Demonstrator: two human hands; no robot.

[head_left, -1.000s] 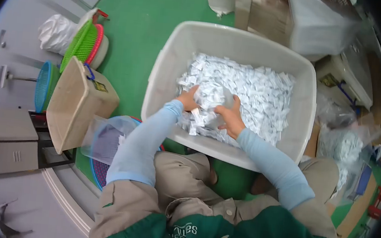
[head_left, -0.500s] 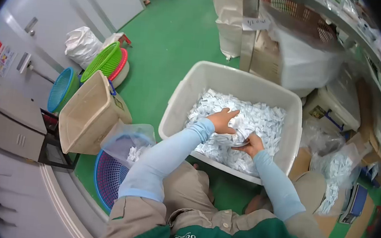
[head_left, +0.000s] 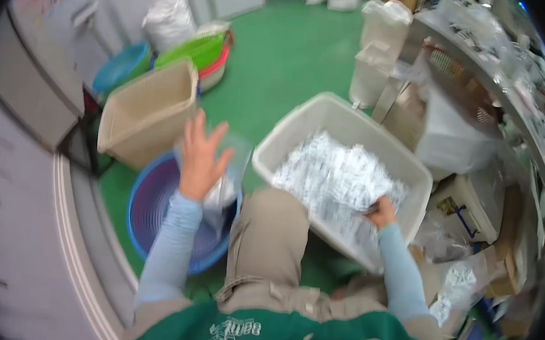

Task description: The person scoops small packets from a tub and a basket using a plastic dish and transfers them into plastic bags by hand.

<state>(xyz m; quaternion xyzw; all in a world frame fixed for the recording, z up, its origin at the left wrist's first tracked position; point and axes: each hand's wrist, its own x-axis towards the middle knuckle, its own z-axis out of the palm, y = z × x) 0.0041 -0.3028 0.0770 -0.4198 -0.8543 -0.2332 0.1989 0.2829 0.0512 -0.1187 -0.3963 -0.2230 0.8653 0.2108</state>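
My left hand is open with its fingers spread, above a blue basket and by a clear plastic bag lying in it. A white clump shows in the bag. My right hand is inside a large off-white tub, its fingers curled under a bunch of small white packets. The fingertips are hidden by the packets. A heap of similar packets covers the tub's bottom; motion blurs them.
Left of the tub stand a beige bin, a green basket and a turquoise basket. To the right are a metal shelf, a lidded box and a clear bag with white packets. My knee lies between basket and tub.
My left hand has left the packets in the tub and moved left over the blue basket, its fingers spreading. My right hand stays in the tub at the packets. The view has turned left.
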